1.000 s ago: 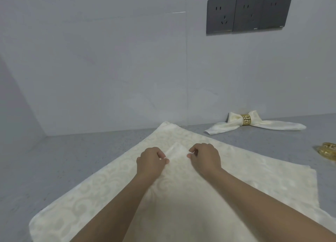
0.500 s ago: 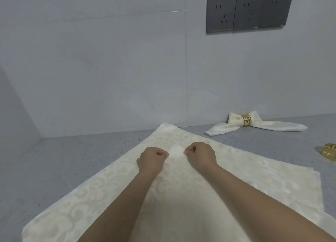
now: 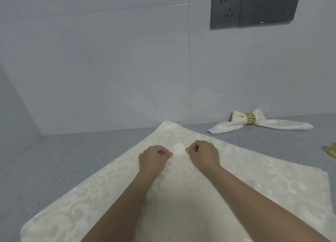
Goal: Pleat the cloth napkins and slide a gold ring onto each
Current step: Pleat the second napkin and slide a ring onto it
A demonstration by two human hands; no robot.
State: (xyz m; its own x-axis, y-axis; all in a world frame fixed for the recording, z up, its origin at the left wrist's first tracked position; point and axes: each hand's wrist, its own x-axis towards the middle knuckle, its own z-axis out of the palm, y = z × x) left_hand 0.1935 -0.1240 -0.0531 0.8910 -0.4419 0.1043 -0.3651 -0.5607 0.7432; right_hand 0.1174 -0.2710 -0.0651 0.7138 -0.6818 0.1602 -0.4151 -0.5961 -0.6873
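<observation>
A cream patterned napkin (image 3: 263, 172) lies spread on the grey counter, one corner pointing at the wall. My left hand (image 3: 153, 158) and my right hand (image 3: 204, 155) sit side by side near the napkin's middle, fingers curled, each pinching the small folded tip of cloth (image 3: 178, 148) that shows between them. A finished napkin (image 3: 283, 124) with a gold ring (image 3: 250, 118) round its middle lies at the back right by the wall. A loose gold ring (image 3: 331, 150) shows partly at the right edge.
The grey speckled counter (image 3: 72, 159) meets a pale wall behind and a side wall at the left. Dark wall sockets (image 3: 254, 6) sit high on the right.
Both hands have moved the folded tip a little farther from me along the napkin, and the visible piece of tip between them has become smaller.
</observation>
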